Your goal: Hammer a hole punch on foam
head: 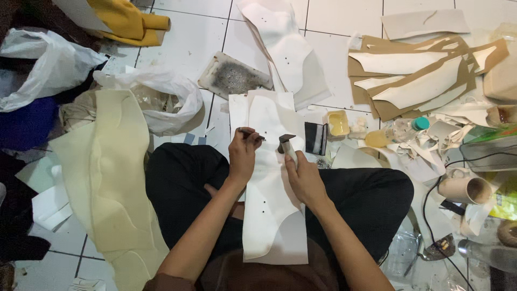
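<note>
1. Where the person sits cross-legged in black trousers, the white tiled floor (183,37) spreads out glossy and square-jointed beneath everything.
2. A long cream foam sheet (110,178), soft-looking and wavy-edged, lies to the person's left, with raised contour lines across it.
3. Across the lap rests the white leather-like panel (269,183), smooth and matte, cut with curved sides and dotted with small dark punched holes; it lies on top of a flat white rectangular sheet (293,242).
4. Brown cardboard patterns (393,105) with white curved cut pieces on them fan out at the upper right.
5. A crumpled translucent plastic bag (167,99) sits just beyond the left knee.
6. A flat grey sponge-like slab (232,77), rough and stained, lies on the tiles past the panel.
7. The right hand (304,175) has its fingers clenched around the pale handle of a small hammer (286,144), whose dark metal head stands above the panel's upper part.
8. The left hand (242,153) pinches a thin dark punch tool (252,134) in its fingers, the tip lying close to the panel, just beside the hammer head.
9. A small yellow square tub (338,123) sits near the panel's upper right corner.
</note>
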